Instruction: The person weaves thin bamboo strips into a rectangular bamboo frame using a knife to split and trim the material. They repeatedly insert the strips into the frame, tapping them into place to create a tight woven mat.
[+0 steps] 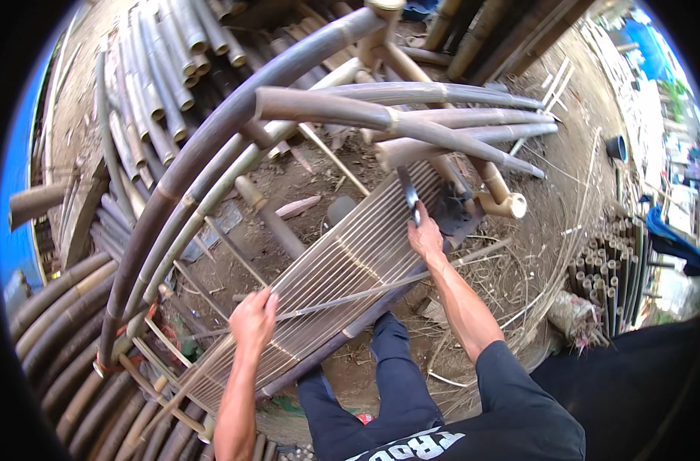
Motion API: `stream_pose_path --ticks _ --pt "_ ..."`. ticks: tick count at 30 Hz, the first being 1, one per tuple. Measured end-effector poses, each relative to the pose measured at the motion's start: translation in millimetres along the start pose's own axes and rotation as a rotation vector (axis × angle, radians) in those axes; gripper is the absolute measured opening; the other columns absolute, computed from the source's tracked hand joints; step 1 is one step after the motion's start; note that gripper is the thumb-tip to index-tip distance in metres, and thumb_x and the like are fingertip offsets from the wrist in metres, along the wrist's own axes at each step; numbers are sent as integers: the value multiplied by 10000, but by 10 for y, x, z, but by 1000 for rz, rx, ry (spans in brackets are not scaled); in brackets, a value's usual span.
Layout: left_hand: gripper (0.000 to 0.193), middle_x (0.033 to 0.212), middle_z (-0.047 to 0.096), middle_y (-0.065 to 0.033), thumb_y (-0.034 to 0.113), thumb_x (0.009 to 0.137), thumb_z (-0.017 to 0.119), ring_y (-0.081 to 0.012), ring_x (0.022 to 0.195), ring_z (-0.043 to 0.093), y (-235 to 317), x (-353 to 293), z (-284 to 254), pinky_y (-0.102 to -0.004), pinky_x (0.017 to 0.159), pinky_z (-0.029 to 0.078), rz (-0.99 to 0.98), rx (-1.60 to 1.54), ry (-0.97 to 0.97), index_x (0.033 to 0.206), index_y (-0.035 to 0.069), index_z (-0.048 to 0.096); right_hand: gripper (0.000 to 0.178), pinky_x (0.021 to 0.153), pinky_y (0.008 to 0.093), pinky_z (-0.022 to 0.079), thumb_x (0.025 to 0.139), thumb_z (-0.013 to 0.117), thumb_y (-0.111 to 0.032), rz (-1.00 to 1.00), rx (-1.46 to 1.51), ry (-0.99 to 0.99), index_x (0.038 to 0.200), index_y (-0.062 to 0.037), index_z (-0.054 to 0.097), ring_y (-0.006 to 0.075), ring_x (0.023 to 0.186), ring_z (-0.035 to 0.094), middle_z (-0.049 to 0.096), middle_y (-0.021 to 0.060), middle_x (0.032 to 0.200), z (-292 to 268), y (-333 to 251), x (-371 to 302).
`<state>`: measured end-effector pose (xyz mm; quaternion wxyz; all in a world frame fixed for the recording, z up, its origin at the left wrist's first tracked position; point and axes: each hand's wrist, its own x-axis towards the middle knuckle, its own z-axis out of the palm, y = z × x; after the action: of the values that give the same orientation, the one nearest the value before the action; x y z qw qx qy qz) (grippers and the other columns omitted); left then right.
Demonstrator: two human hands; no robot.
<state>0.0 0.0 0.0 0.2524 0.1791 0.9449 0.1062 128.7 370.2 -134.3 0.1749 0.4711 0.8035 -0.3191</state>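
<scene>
A long, thin bamboo strip [350, 296] lies slantwise across a slatted bamboo panel [330, 269], low at the left and rising to the right, where it passes the right forearm and ends beyond the panel's edge. The left hand [254, 316] is curled closed, pinching the strip near its left part, thumb uppermost. The right hand [426, 237] is wrapped round the handle of a knife [408, 188], whose blade points away from the person above the far end of the slats; the blade is apart from the strip. A dark bamboo pole [334, 343] borders the panel on the near side, beside the person's dark trousers [396, 369]. Past the left hand, long curved poles [169, 184] arch upward, and several thick dark poles [465, 131] jut out above the knife. Farther out, cut bamboo lengths [154, 77] are heaped at the upper left, bent poles [66, 330] are stacked at the lower left, and bundled bamboo tubes [599, 276] stand at the right, below a dark bucket [615, 147] on the dirt ground.
</scene>
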Motion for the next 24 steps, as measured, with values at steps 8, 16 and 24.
stream_pose_path --ticks 8,16,24 --pt "334 1007 653 -145 392 933 521 -348 982 617 -1189 489 1205 -539 821 454 -108 -32 27 1097 144 673 800 917 464 448 786 594 -56 10 63 174 1466 -27 172 440 1043 601 592 303 1140 1074 391 -405" --pt "289 1037 622 -98 316 934 525 -269 1045 557 -1406 578 1868 -476 886 378 -131 -209 132 1106 124 656 662 983 491 374 799 718 -206 -1012 -526 7 1367 -22 432 395 1120 473 498 209 1244 1941 -419 -1428" --pt "301 1080 552 -128 159 840 565 -253 1088 506 -1372 391 1632 -523 1006 318 -55 -295 50 1117 55 620 361 824 467 408 786 615 -38 -1279 -529 -458 1137 -46 533 373 920 477 493 189 985 2799 -384 -1928"
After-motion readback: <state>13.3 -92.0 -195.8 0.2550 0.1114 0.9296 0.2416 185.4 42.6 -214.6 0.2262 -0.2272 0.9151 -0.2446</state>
